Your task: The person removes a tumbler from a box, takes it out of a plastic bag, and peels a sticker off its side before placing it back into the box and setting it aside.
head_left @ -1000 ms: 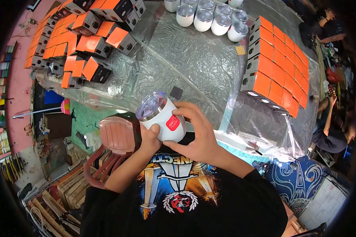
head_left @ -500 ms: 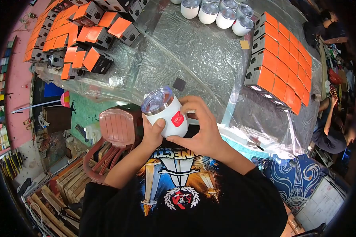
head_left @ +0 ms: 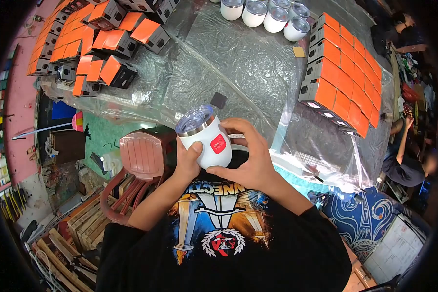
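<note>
Both my hands hold a white tumbler [head_left: 207, 146] tilted in front of my chest. It has a steel rim, a clear lid [head_left: 195, 119] and a red printed label [head_left: 218, 144] facing me. My left hand [head_left: 189, 158] is closed around its left side, the thumb on the front and the other fingers hidden behind. My right hand [head_left: 250, 155] grips the right side, fingers near the upper edge and thumb under the base. Just beyond the tumbler, a small dark square [head_left: 219, 100] lies on the plastic-covered table [head_left: 238, 68].
Several white lidded tumblers [head_left: 276, 19] stand at the table's far side. Orange-topped boxes form a block [head_left: 348, 73] on the right, with a looser pile [head_left: 114, 41] at left. A reddish plastic chair [head_left: 142, 155] stands left of me. Another person [head_left: 406, 168] sits at far right.
The tumbler has turned slightly in my hands, so its red label faces me a little more squarely. Both hands keep their hold, and the view has shifted slightly.
</note>
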A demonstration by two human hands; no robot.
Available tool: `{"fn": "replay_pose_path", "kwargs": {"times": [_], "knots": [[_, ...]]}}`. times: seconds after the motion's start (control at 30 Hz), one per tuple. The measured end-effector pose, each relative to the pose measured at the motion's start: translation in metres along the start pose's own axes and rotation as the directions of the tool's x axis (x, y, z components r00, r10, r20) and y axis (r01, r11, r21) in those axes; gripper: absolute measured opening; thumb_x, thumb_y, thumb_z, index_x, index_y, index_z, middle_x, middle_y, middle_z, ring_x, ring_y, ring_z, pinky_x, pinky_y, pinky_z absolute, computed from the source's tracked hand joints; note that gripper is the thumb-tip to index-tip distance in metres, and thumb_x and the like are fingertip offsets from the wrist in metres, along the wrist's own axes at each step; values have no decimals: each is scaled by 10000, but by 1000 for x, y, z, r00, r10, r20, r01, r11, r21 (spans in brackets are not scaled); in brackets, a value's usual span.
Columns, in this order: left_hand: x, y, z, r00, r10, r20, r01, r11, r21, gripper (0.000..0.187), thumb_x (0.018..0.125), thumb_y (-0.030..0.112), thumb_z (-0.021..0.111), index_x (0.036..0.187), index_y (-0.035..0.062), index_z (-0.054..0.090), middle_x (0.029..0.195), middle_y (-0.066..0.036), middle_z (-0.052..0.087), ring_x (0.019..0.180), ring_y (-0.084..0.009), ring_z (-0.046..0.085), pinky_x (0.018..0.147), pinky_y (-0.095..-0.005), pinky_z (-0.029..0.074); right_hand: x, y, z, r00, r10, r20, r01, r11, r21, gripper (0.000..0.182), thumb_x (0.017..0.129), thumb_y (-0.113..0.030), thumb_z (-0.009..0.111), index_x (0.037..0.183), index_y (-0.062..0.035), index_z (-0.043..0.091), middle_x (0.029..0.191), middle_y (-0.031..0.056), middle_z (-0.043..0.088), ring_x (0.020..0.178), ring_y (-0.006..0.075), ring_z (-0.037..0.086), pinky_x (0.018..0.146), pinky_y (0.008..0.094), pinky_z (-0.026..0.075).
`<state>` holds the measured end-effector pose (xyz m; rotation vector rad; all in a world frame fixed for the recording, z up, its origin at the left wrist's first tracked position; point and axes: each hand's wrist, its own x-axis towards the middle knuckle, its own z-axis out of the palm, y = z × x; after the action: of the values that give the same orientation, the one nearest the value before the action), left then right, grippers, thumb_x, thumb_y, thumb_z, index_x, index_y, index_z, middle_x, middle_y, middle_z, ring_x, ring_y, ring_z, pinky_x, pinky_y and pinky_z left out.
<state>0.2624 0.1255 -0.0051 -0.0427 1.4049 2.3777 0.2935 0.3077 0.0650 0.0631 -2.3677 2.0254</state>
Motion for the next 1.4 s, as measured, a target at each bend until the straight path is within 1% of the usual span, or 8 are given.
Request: {"fn": "replay_pose_path", "kwargs": {"times": [0.13, 0.27, 0.87, 1.17, 1.23, 1.3, 1.33, 1.4], "knots": [[-1, -1, -4, 1000, 6, 7, -6, 1000, 10, 798, 863, 449, 782, 1437, -30, 503, 1312, -185, 666, 1159, -268, 695, 989, -407, 568, 4, 15, -5, 996, -78, -53, 76, 997, -31, 384, 817, -122, 867, 1168, -38, 738, 1260, 179, 701, 1065, 278, 715, 884, 364, 572], [-1, -3, -6, 1000, 8, 15, -8, 1000, 6, 791, 869, 445, 781, 1438, -29, 503, 1312, -188, 669, 1178, -265, 686, 1015, -411, 551, 12, 16, -9, 993, -91, -73, 89, 996, -30, 145, 871, -51, 798, 1007, -6, 780, 1184, 173, 741, 1043, 274, 736, 881, 359, 568], [-1, 7, 4, 997, -29, 66, 33, 998, -54, 786, 901, 390, 763, 1490, -7, 426, 1399, -203, 611, 1291, -290, 615, 1103, -441, 485, 21, 23, -2, 897, -440, -30, 412, 861, -299, 153, 901, 29, 705, 1025, 14, 618, 1205, 191, 621, 1005, 333, 697, 792, 375, 581], [10, 4, 13, 999, -5, 33, 9, 992, -125, 752, 914, 383, 729, 1484, -16, 443, 1402, -203, 616, 1259, -294, 638, 1070, -427, 517, 25, 23, -7, 915, -398, -67, 372, 895, -245, 189, 903, 13, 738, 1058, 13, 629, 1196, 204, 661, 1033, 350, 712, 829, 378, 588], [8, -3, 5, 999, -27, -18, 25, 991, -134, 725, 914, 362, 733, 1473, -15, 467, 1397, -190, 622, 1255, -291, 644, 1067, -427, 523, 21, 29, 5, 959, -167, -230, 199, 972, 127, 227, 912, -24, 769, 1108, 18, 662, 1209, 189, 700, 1065, 283, 738, 897, 352, 610], [9, -7, -1, 999, -47, -6, 46, 988, -149, 717, 912, 341, 743, 1474, -8, 467, 1382, -175, 636, 1245, -279, 650, 1071, -428, 522, 27, 21, -1, 984, -44, -172, 76, 980, 186, 279, 897, -37, 790, 1151, 32, 695, 1198, 181, 713, 1060, 261, 744, 921, 340, 608], [11, -4, 0, 999, -39, -1, 39, 987, -153, 702, 910, 321, 752, 1468, -6, 478, 1354, -161, 654, 1226, -263, 660, 1061, -422, 528, 29, 18, -11, 981, -150, -124, 152, 988, 12, 277, 895, -37, 792, 1156, 30, 725, 1187, 176, 724, 1036, 261, 750, 902, 339, 611], [12, 0, 2, 1000, -6, 4, 7, 992, -124, 674, 915, 317, 755, 1448, -6, 499, 1327, -157, 668, 1213, -259, 665, 1049, -411, 529, 33, 20, -19, 970, -225, -95, 222, 974, -39, 243, 895, -33, 791, 1124, 26, 736, 1183, 172, 728, 1028, 259, 751, 885, 338, 611]]}}
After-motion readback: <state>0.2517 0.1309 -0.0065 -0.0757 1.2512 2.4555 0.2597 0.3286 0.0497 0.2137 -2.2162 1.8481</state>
